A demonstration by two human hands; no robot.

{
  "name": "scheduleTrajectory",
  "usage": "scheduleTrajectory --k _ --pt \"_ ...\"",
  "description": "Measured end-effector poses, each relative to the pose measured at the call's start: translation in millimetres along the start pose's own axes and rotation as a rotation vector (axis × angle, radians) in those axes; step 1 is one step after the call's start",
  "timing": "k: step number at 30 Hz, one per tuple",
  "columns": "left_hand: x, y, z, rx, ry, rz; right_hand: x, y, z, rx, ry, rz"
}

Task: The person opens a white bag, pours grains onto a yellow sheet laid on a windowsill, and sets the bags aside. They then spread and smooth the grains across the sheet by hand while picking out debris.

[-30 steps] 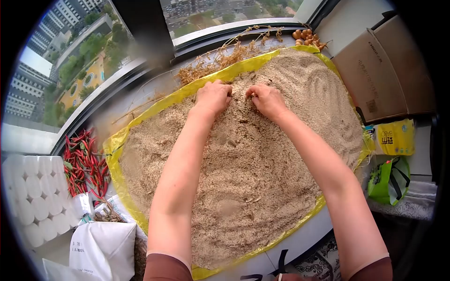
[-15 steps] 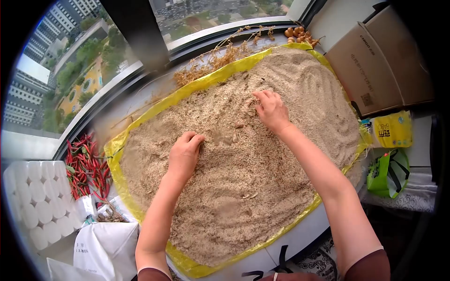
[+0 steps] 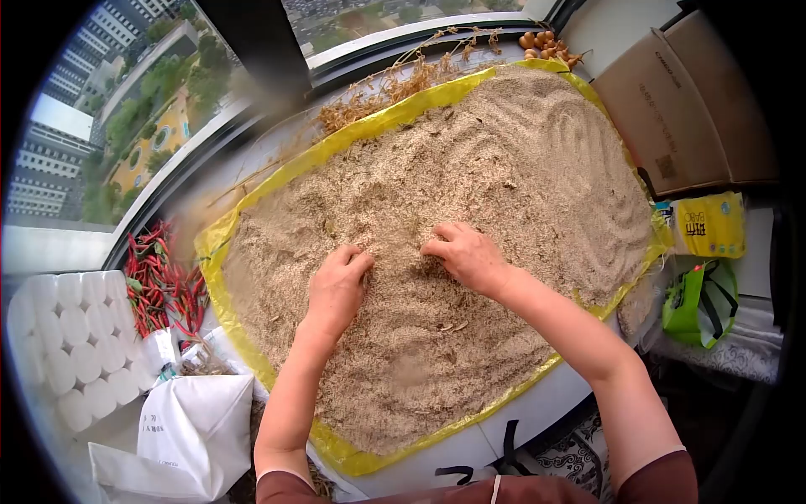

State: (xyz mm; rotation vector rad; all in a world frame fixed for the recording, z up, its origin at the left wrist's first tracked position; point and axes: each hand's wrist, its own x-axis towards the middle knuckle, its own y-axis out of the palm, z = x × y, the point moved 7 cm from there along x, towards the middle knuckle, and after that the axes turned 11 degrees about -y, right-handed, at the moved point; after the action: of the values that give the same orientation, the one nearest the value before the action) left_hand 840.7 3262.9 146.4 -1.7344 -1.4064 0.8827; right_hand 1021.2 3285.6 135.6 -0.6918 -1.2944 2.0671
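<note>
A broad layer of small pale-brown seeds [image 3: 403,328], mixed with bits of dry husk, is spread over a yellow plastic sheet [image 3: 220,252]. My left hand [image 3: 337,286] is just left of the middle of the seeds, fingers curled down and pinched together at their surface. To its right, my right hand [image 3: 466,256] also has its fingers bent into a pinch, tips low over the seeds. Whatever sits between the fingers of either hand is too small or hidden to name. A gap of bare seed surface separates the two hands.
Red chili peppers [image 3: 159,290] and a white egg-tray-like carton [image 3: 80,340] lie left, above a white bag [image 3: 197,428]. Dried stalks [image 3: 386,92] and onions [image 3: 546,44] line the window side. Right are a cardboard box [image 3: 672,109], yellow package [image 3: 709,225] and green bag [image 3: 701,307].
My right hand has come down and left from the upper part of the seeds, closer to my left hand. My left hand has shifted only slightly. The view has tilted a little.
</note>
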Motion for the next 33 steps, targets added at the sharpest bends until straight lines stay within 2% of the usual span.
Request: scheduleTrajectory --k 2,5,7,9,11,12,15,18,19,22,25,26,28,31,33 --pt "-6 -16 28 -0.135 -0.085 -0.054 -14 4 5 0.058 -0.046 0.004" --pt "6 -34 58 -0.259 -0.281 -0.143 -26 -5 -18 0.198 0.051 -0.171" --pt "26 -41 60 -0.221 -0.290 -0.252 -22 -5 -34 0.264 0.119 -0.224" --pt "47 -27 59 -0.180 -0.305 -0.236 -7 -6 -37 0.287 0.184 -0.239" --pt "54 -9 36 -0.082 -0.320 -0.007 15 -5 -22 0.272 0.264 -0.214" --pt "50 1 28 -0.048 -0.272 0.005 22 -8 -11 0.267 0.280 -0.259" --pt "23 8 5 0.034 -0.177 0.068 36 1 15 0.183 0.175 -0.067" --pt "-12 -6 10 -0.175 -0.184 0.112 15 -1 29 0.245 0.054 -0.055" --pt "-18 -13 22 -0.175 -0.223 0.083 7 0 29 0.249 0.040 -0.038" --pt "-25 -35 61 -0.213 -0.299 -0.044 -20 -8 14 0.378 0.200 -0.101" --pt "-5 -51 95 -0.224 -0.373 -0.251 -28 -13 4 0.202 0.175 -0.303" --pt "7 -51 99 -0.179 -0.383 -0.280 -25 -13 5 0.144 0.238 -0.291" --pt "23 -53 102 -0.087 -0.409 -0.339 -16 -10 17 0.095 0.227 -0.239" --pt "29 -35 92 0.046 -0.424 -0.136 -11 -1 36 0.146 0.144 -0.132" --pt "22 -24 78 -0.105 -0.341 -0.009 -11 14 42 0.244 0.028 -0.095"
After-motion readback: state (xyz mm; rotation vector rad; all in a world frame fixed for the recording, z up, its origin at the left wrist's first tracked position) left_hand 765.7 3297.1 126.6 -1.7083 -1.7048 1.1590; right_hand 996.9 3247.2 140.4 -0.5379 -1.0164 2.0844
